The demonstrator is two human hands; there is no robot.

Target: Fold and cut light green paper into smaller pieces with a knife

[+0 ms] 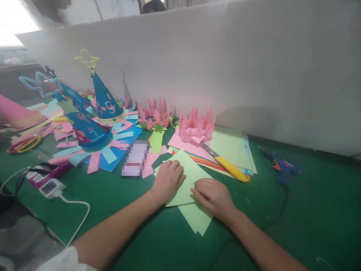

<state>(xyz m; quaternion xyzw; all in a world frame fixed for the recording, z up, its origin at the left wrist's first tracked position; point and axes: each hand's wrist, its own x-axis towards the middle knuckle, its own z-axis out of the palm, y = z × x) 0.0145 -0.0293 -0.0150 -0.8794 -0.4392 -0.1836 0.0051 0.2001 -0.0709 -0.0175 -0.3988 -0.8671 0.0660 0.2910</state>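
Sheets of light green paper [187, 178] lie overlapping on the green table in front of me, the upper one turned at an angle across those below. My left hand [168, 180] rests on the paper's left part, fingers curled together and pressed onto it. At the right side, my right hand [216, 197] has its fingers closed at the sheet's edge. Just beyond the paper, a utility knife [229, 168] with a yellow handle lies across a stack of coloured paper [229, 141]. A pink paper crown [197, 126] stands on that stack.
A second pink crown [154, 114] and blue cone hats [105, 98] stand at the back left among paper strips. A phone [135, 159] lies left of my hands. The white charger [52, 188] has a cable. A blue glue gun [284, 169] sits right, before a white partition [239, 67].
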